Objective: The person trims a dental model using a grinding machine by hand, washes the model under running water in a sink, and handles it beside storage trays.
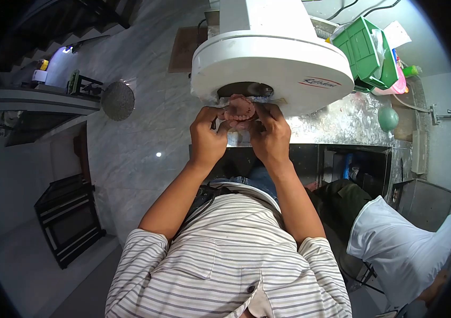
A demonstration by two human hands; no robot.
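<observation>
A pinkish dental cast [239, 108] with a row of teeth along its near edge is held between my two hands. My left hand [208, 130] grips its left side, fingers curled and thumb pressed below. On the right side, my right hand [270, 130] pinches it in the same way. The cast is just in front of the dark opening [245, 89] in the underside of a white machine [268, 61]; I cannot tell whether it touches the machine. My fingers hide part of its sides.
A metal-topped counter [342, 119] extends right, with a green bin [360, 55], a pale green rounded object [388, 118] and a tap [441, 114]. A person in a white shirt [395, 249] is close on my right. Left are a round stool [117, 100] and a dark rack [70, 220].
</observation>
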